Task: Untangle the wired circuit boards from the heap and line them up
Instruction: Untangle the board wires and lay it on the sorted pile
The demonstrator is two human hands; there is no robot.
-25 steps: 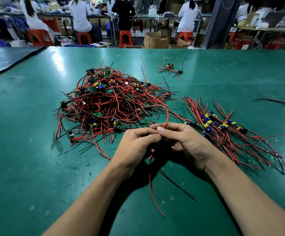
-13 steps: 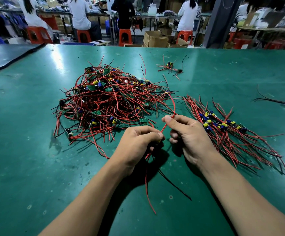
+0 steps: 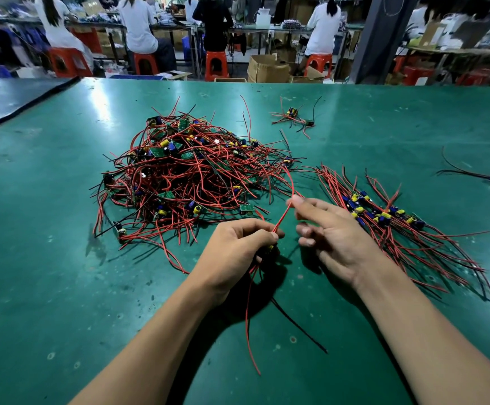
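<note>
The left hand clenches 1 wired circuit board, mostly hidden, its thin leads dangling. The right hand pinches a glossy red wire rising from that fist. The tangled heap lies just beyond on the scuffed green table, with the combed row to its right.

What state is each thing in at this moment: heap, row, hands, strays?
Heap: tangled, wires interlocked.
Row: boards side by side, wires roughly parallel.
Left hand: grips one board, mostly hidden.
Right hand: pinches red wire running up from left hand.
Stray boards: lying apart, far side.
</note>
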